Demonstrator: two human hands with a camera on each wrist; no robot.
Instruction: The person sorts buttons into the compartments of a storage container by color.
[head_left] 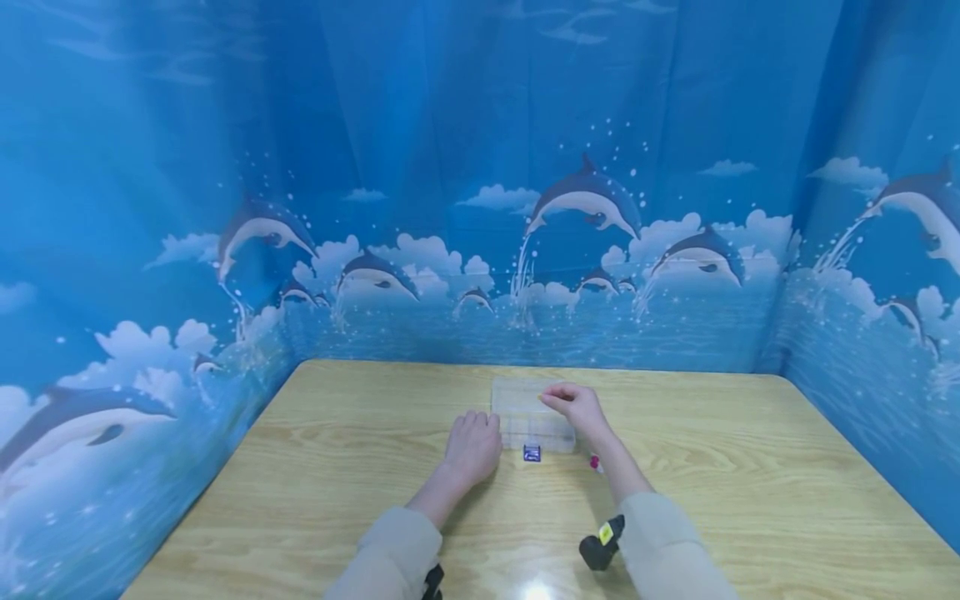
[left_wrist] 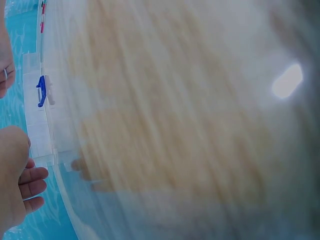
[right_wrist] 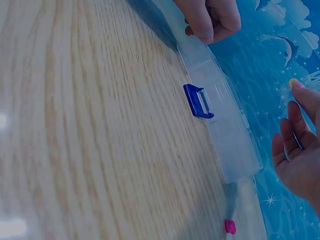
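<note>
A clear plastic compartment box [head_left: 536, 432] lies on the table with its see-through lid [head_left: 517, 392] raised open at the back. A blue latch [right_wrist: 196, 101] sits on its front side. At the box's left end, my left hand [head_left: 474, 446] grips the corner with bent fingers; the left wrist view shows several of its fingers [left_wrist: 34, 188] below the end wall. My right hand [head_left: 576, 404] is raised above the box's right part. Between thumb and forefinger it pinches a small yellow piece [right_wrist: 293, 82], mostly hidden by the fingertips. Its other fingers are loosely bent.
A small pink piece with a white part [right_wrist: 230, 227] lies on the table near the box's right front corner, beside my right forearm. The wood-grain table [head_left: 300, 500] ends at a blue dolphin-print curtain [head_left: 420, 317] behind the box.
</note>
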